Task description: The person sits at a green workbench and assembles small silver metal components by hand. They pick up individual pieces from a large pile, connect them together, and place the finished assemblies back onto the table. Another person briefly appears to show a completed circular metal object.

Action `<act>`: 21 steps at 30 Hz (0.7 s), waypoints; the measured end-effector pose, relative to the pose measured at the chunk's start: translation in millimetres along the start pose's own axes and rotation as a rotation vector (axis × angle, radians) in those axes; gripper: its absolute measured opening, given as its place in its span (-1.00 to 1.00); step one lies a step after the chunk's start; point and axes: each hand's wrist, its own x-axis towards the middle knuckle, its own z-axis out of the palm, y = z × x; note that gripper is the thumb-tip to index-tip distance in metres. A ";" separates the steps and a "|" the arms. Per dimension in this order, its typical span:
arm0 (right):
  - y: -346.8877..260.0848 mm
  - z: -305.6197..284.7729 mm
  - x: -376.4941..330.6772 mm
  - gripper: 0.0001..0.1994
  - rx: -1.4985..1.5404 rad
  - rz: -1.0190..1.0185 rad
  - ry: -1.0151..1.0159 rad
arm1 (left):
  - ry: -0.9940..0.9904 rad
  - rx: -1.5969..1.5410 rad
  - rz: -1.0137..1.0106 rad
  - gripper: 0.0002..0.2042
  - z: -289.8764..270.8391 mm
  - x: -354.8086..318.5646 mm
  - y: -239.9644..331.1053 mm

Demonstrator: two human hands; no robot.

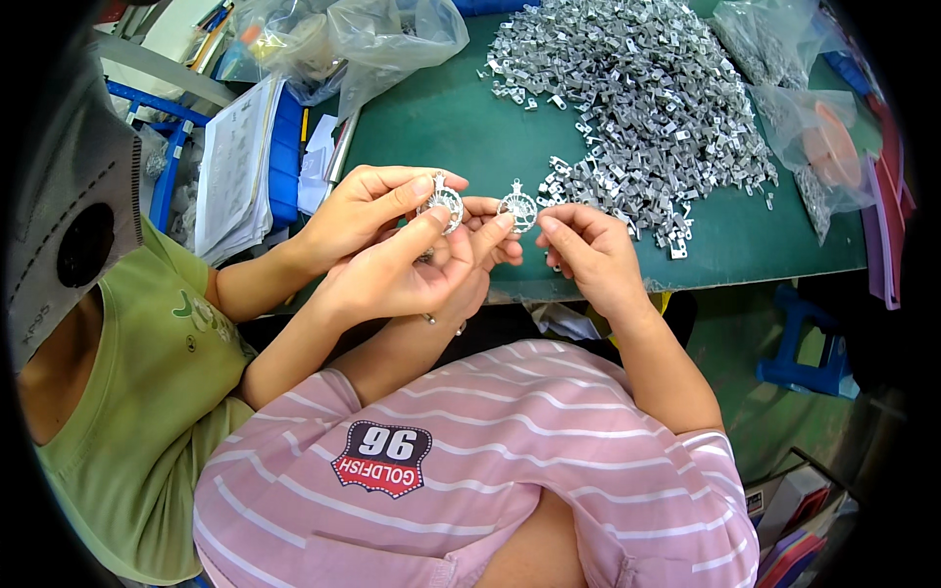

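My left hand [490, 242] pinches a round silver openwork pendant [518, 203] with a small loop on top, over the table's near edge. Just to its right is my right hand [591, 253], thumb and forefinger closed together by the pendant's rim; whatever they grip, if anything, is too small to make out. On the left, a co-worker's hands [387, 250] hold up a similar silver pendant [442, 206]. Their nearer hand overlaps my left wrist and hides part of it.
A large heap of small metal clips [637, 108] covers the back right of the green table [421, 127]. Plastic bags [397, 39] lie behind, and a bag of parts [818, 147] sits right. Papers [235, 167] and a blue bin [286, 157] stand left. A blue stool [809, 343] is below.
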 end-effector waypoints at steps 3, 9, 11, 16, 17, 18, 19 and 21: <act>0.6 3.9 0.9 -0.84 0.025 -0.016 -0.010 | 0.020 0.020 -0.003 -0.88 1.9 -0.5 1.3; 0.3 3.8 1.3 -0.86 0.022 0.006 -0.021 | -0.006 0.020 0.016 -0.87 0.2 -2.4 1.9; 3.4 5.5 1.2 -0.87 -0.106 -0.125 0.031 | -0.002 0.000 -0.001 -0.82 2.6 -3.0 2.9; 8.6 11.8 -0.8 -0.88 -0.685 -0.674 0.163 | 0.009 -0.082 -0.191 -0.85 -7.0 -0.8 22.7; 5.8 14.5 -2.8 -0.89 -0.725 -0.704 0.169 | 0.009 -0.143 -0.262 -0.86 -11.2 1.5 29.5; 7.2 13.6 -2.3 -0.89 -0.703 -0.701 0.159 | 0.002 -0.231 -0.348 -0.87 -13.7 2.3 38.3; 11.5 13.4 -0.7 -0.88 -0.683 -0.698 0.136 | 0.008 -0.364 -0.445 -0.88 -17.7 0.1 47.5; 13.2 10.3 -0.3 -0.88 -0.653 -0.672 0.159 | 0.011 -0.715 -0.729 -0.90 -19.1 3.6 65.1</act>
